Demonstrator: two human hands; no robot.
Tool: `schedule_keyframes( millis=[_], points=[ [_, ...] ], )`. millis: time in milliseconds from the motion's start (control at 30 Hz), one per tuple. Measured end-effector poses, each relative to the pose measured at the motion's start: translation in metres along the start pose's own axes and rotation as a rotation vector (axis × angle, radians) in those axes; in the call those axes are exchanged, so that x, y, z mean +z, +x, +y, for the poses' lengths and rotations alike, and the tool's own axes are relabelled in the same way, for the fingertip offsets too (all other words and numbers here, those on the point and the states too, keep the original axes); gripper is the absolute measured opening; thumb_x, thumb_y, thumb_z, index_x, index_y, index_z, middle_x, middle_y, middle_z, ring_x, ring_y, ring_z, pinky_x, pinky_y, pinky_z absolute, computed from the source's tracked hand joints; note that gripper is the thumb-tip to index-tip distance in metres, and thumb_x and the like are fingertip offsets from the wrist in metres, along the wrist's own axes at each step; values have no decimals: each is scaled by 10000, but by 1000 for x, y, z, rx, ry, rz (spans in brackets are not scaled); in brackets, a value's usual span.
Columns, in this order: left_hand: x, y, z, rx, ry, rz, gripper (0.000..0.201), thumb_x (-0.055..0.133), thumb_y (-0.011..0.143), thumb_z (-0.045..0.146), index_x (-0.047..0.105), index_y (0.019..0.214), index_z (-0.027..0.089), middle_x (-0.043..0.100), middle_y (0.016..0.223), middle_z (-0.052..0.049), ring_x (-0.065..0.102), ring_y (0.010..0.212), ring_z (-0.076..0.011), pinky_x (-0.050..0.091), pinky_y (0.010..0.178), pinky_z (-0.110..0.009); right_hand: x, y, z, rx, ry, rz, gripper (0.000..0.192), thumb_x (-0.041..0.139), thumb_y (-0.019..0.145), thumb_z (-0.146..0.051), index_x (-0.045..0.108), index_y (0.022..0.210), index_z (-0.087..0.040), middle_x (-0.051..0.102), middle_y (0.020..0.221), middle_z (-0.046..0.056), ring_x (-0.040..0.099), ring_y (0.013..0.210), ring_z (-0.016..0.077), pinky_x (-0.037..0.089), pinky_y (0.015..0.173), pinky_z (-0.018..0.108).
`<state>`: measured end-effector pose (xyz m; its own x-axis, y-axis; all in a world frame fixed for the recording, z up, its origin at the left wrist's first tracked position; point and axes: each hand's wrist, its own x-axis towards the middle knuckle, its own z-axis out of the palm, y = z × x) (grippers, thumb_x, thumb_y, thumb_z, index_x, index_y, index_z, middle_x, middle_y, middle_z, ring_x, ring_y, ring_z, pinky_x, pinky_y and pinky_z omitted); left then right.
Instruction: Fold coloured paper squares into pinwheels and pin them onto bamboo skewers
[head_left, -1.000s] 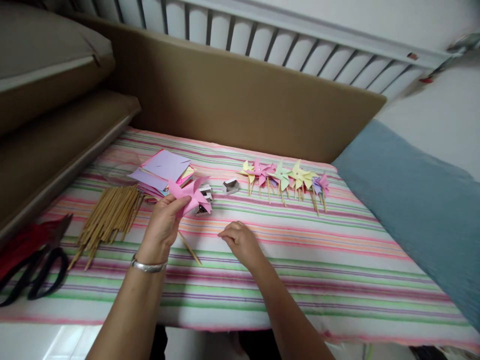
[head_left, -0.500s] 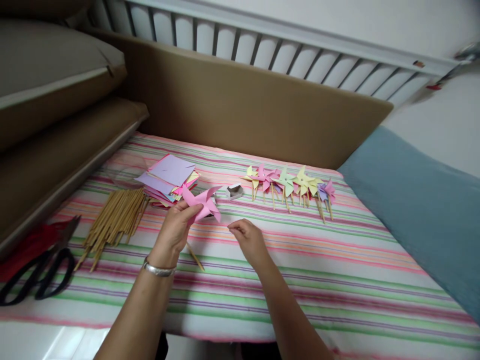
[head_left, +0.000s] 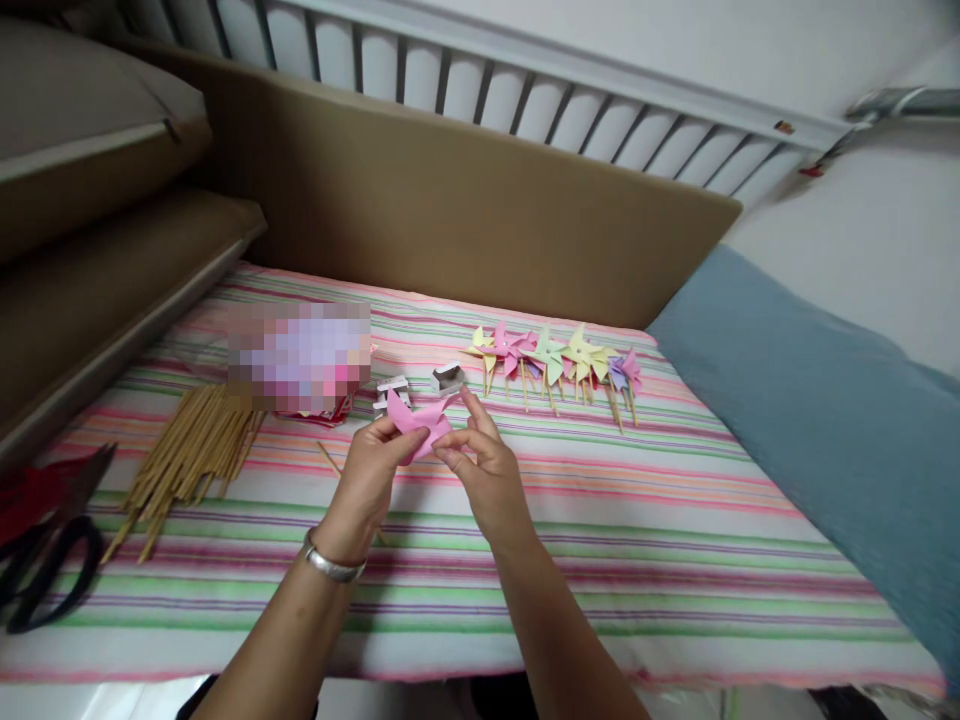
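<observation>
A pink paper pinwheel point(head_left: 421, 422) with folded vanes is held over the striped cloth. My left hand point(head_left: 369, 470) grips it from the left, thumb on top and a silver bracelet at the wrist. At its right side my right hand point(head_left: 486, 475) has thumb and fingers closed on the paper edge, one finger pointing up; whether a small pin is in that pinch I cannot make out. Under my left wrist lies a single thin stick point(head_left: 328, 458), partly hidden. Just behind the pinwheel stand two small open boxes, a nearer box point(head_left: 391, 392) and a farther box point(head_left: 448, 378).
Finished pinwheels on sticks point(head_left: 551, 352) lie in a row at the back right. A bundle of sticks point(head_left: 184, 450), black-handled scissors point(head_left: 64, 560) and a blurred stack of coloured paper point(head_left: 304, 355) are at left. A brown board point(head_left: 450, 210) borders the striped cloth point(head_left: 637, 560).
My right hand has moved left and up to the pinwheel and now touches it. The pinwheel has tilted flatter in my left hand. The view has shifted slightly right.
</observation>
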<state>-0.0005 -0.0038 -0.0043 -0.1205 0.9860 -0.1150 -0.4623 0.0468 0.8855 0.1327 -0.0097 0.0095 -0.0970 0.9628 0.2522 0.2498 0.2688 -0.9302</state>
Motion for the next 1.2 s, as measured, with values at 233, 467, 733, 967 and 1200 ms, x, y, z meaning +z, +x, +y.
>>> schedule_keyframes(
  millis=[233, 467, 733, 967, 1200],
  points=[
    [6, -3, 0, -7, 12, -34, 160, 740, 572, 209, 725, 724, 161, 702, 683, -22, 581, 609, -134, 441, 614, -252, 2, 2, 4, 69, 33, 26, 71, 613, 725, -211, 683, 734, -222, 372, 1425, 38, 317, 1326, 224, 311, 1042, 394],
    [5, -3, -1, -20, 22, -59, 146, 741, 575, 193, 731, 720, 173, 701, 666, -7, 580, 598, -125, 449, 628, -252, -1, 3, 9, 123, 64, 21, 54, 626, 720, -228, 673, 739, -210, 418, 1388, 63, 337, 1314, 225, 337, 1017, 380],
    [6, -3, -2, -52, -33, -60, 181, 750, 573, 186, 730, 752, 175, 715, 707, -15, 604, 634, -134, 452, 671, -263, -2, 3, 6, 77, -12, 41, 47, 625, 725, -227, 670, 724, -214, 434, 1381, 53, 344, 1309, 220, 244, 1072, 390],
    [6, -3, -2, -49, -20, -59, 160, 747, 582, 179, 732, 740, 167, 712, 687, -11, 596, 619, -125, 451, 657, -253, -1, 1, 5, 96, 75, 22, 52, 630, 713, -218, 681, 723, -219, 425, 1391, 55, 318, 1322, 222, 249, 1061, 404],
    [1, 0, -2, -107, -30, -122, 178, 757, 584, 195, 737, 754, 147, 724, 732, -42, 623, 706, -154, 453, 741, -283, 0, 2, 7, 181, 126, 26, 64, 656, 695, -261, 699, 727, -226, 437, 1382, 61, 316, 1324, 234, 280, 1035, 376]
  ],
)
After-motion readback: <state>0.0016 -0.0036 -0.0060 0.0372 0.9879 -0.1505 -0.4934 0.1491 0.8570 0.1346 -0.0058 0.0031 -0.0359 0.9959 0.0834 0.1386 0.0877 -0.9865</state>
